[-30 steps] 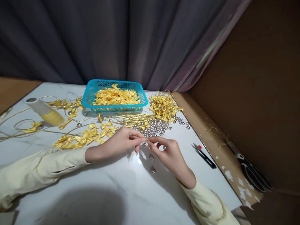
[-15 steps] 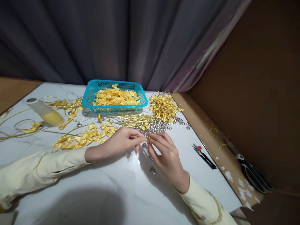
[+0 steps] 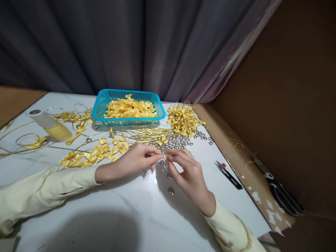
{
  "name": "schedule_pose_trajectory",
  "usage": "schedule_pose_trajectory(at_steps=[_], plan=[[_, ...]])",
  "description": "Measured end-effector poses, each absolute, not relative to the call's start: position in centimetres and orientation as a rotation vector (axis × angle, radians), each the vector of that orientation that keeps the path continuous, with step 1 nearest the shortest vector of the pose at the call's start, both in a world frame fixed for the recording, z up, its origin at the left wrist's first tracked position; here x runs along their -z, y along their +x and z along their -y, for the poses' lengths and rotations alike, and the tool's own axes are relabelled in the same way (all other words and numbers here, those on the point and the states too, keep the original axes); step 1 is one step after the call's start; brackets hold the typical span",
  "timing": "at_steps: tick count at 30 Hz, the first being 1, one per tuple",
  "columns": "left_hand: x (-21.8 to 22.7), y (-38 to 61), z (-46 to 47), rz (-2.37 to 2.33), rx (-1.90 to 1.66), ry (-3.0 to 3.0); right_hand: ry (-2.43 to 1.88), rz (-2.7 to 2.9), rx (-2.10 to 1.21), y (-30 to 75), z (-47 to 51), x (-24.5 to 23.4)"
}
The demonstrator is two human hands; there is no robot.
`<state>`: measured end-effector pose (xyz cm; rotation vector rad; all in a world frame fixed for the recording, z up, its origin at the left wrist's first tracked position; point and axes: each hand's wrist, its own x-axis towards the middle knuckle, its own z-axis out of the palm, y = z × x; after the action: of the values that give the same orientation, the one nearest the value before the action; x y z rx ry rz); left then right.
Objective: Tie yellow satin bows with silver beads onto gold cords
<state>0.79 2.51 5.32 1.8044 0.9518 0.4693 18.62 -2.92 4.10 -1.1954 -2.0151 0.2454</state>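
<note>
Our left hand (image 3: pixel 138 159) and right hand (image 3: pixel 189 171) pinch a tiny pale piece (image 3: pixel 165 157) between them, presumably to steady it; silver beads (image 3: pixel 180 141) lie just beyond both, yellow bows (image 3: pixel 99 150) beyond the left, likely for easy reach.

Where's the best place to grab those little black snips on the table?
Probably by the black handles, from the near right side: the snips lie flat, slanted, with their pointed blades facing far left, away from that end.
</note>
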Motion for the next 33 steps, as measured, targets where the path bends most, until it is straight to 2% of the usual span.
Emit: schedule_pose_trajectory(at_steps=[13,26,33], plan=[[-5.4,0.8,-2.5,-0.944,-0.470,1.903,-1.214,2.053,-0.205,18.7,3.0,-4.1],[-3.3,0.4,-1.0,-0.743,-0.782,2.883,-1.281,2.012,-0.277,18.4,3.3,-4.2],[-2.8,0.2,-1.0,-0.597,-0.803,3.155,-1.292,1.994,-0.333,18.2,3.4,-4.2]])
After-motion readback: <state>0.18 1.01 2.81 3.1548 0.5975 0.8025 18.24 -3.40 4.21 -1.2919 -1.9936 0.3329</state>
